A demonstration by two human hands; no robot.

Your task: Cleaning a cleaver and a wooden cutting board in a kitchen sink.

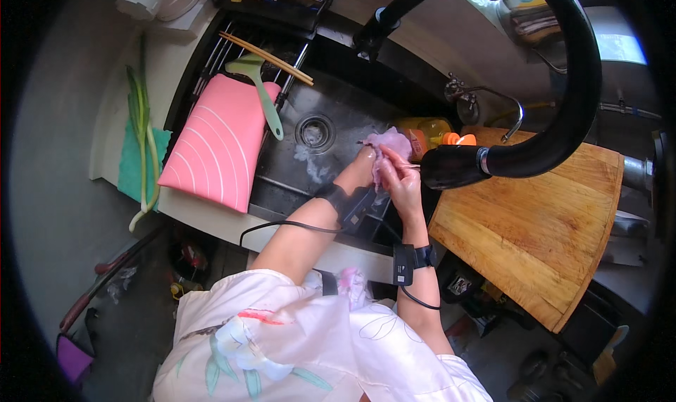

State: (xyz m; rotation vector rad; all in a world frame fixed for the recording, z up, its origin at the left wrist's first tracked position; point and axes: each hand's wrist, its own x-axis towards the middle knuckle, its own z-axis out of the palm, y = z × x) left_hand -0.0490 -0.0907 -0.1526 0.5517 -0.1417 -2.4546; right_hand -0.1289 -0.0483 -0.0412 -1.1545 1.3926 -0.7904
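A wet pink-purple cloth (393,139) is bunched between my two hands over the right side of the dark sink (348,101). My left hand (367,162) is wrapped by the cloth, and its fingers are mostly hidden under it. My right hand (404,184) pinches the cloth's near side with bent fingers. Just beyond the cloth a bottle of yellow liquid (435,130) with an orange cap lies at the sink's right wall. White suds (315,167) spread near the drain (315,134).
A black faucet (459,167) arches close to my right hand. A wooden cutting board (528,212) is at the right. Left, a pink folded mat (222,143), green spatula (259,85) and chopsticks (266,57) rest on a rack. Scallions (141,127) lie on a green cloth (129,164).
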